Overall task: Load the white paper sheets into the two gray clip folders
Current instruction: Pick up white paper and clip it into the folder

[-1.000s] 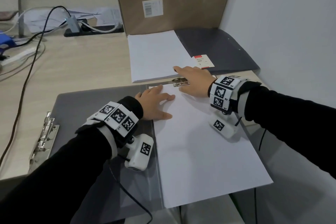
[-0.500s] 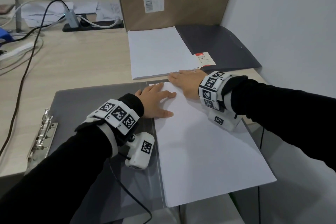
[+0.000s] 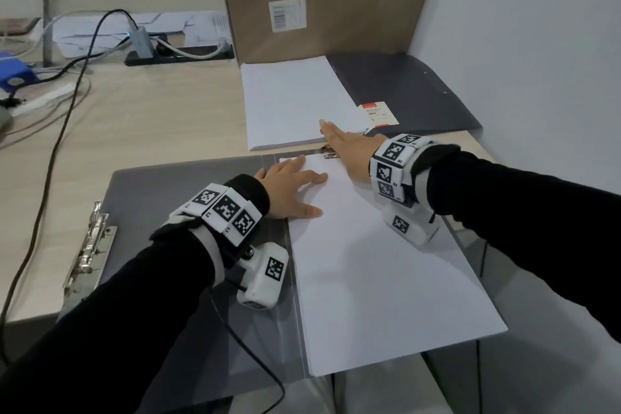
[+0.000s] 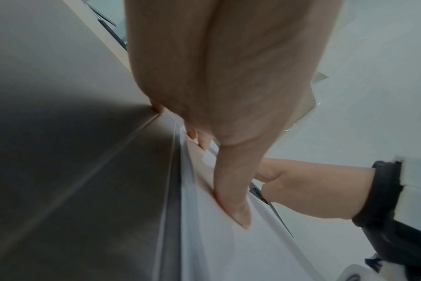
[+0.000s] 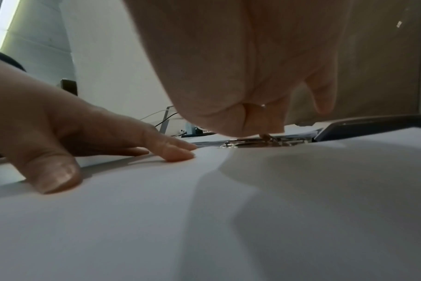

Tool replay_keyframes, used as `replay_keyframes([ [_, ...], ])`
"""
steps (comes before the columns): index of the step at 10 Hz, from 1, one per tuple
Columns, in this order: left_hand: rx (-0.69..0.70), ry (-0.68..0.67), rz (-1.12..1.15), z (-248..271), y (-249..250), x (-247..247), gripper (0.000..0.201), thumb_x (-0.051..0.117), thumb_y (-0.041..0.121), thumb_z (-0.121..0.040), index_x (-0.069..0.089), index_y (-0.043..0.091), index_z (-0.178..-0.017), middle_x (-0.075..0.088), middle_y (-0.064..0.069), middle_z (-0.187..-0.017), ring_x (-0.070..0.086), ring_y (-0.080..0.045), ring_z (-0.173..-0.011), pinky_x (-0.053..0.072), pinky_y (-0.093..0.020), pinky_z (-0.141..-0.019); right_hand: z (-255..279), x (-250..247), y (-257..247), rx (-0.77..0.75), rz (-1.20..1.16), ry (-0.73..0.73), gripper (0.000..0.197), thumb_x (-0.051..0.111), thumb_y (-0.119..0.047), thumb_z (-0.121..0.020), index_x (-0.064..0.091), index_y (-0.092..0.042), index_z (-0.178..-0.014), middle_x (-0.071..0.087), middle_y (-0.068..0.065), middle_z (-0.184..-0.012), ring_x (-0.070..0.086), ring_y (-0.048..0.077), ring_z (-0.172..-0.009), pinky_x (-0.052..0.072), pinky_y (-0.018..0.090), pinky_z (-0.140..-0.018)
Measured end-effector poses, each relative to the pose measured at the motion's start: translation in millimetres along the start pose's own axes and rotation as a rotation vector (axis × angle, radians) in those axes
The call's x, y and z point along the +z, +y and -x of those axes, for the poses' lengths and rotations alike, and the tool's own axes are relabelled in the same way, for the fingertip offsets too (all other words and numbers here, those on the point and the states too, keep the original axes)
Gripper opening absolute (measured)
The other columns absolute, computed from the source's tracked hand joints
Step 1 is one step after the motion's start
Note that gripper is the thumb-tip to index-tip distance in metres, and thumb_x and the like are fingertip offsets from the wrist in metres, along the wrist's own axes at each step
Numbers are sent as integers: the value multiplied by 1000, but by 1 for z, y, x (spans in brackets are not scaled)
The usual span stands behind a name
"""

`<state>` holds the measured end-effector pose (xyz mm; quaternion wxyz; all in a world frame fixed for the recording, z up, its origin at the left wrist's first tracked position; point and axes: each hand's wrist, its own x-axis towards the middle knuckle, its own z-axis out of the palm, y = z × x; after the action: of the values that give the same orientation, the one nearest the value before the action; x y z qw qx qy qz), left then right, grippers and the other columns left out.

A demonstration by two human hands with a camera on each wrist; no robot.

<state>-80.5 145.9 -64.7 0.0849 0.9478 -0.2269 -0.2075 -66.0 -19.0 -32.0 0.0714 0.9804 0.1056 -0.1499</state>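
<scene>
An open gray clip folder (image 3: 174, 212) lies flat on the tabletop (image 3: 151, 118) – white sheets (image 3: 376, 279) fill its right half. The left hand (image 3: 289, 191) presses them, grip wide. The right hand (image 3: 349, 151) covers the metal clip (image 3: 331, 153) – grip unclear.

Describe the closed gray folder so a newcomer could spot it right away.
Find the tall cardboard box against the wall. The closed gray folder lies flat at its foot, right of the paper stack. Unlike the open folder nearer the person, it carries a small red-edged label.
</scene>
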Motion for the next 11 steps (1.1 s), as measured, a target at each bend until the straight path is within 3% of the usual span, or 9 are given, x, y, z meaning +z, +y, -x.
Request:
replay_keyframes([
  [1,-3,-7,-1,-1,0,0,71,55,58,-81,22,47,-142,-4,3,-160,-1,-24,-148,4,-54,-117,2,4,1,-20,23,-60,90,43,2,-87,-17,-24,-149,-11,-5,-160,21,21,-145,35,50,-103],
  [3,6,-6,2,-1,-2,1,71,54,59,-81,21,47,-142,-4,2,-160,-1,-24,-148,4,-54,-117,-7,14,-1,-65,123,-124,95,52,-7,-85,-14,-28,-149,-17,-9,-159,-1,24,-149,22,57,-111],
  [5,16,-17,-6,-1,-3,-1,71,53,58,-82,20,47,-143,-5,2,-160,-2,-24,-148,4,-54,-117,-12,15,-3,-63,131,-131,93,52,-12,-86,-13,-25,-150,-17,-8,-159,-2,25,-149,25,54,-109],
  [7,23,-15,1,0,-3,0,71,53,59,-82,19,47,-143,-5,2,-160,-2,-24,-148,3,-54,-117,-10,11,-4,-45,83,-124,92,51,-7,-86,-12,-25,-150,-16,-6,-160,0,24,-149,29,51,-109],
  [9,27,-22,7,1,-3,0,71,52,58,-83,18,46,-144,-7,2,-160,-3,-23,-148,1,-54,-117,-10,11,-7,-21,36,-125,94,50,-2,-85,-13,-27,-150,-19,-8,-159,-3,22,-149,28,56,-111],
  [10,29,-19,49,4,-3,-1,70,53,57,-83,20,46,-143,-7,3,-160,-4,-21,-148,-1,-53,-117,-5,7,-8,-22,20,-118,94,50,-1,-85,-12,-27,-150,-18,-6,-159,-2,22,-149,27,54,-112],
  [11,31,-10,181,6,-4,-8,63,56,49,-85,30,41,-142,3,4,-160,6,-18,-148,6,-49,-119,1,2,-12,-34,-8,-59,86,44,-1,-89,-9,-25,-151,-13,-1,-160,4,25,-149,24,45,-113],
])
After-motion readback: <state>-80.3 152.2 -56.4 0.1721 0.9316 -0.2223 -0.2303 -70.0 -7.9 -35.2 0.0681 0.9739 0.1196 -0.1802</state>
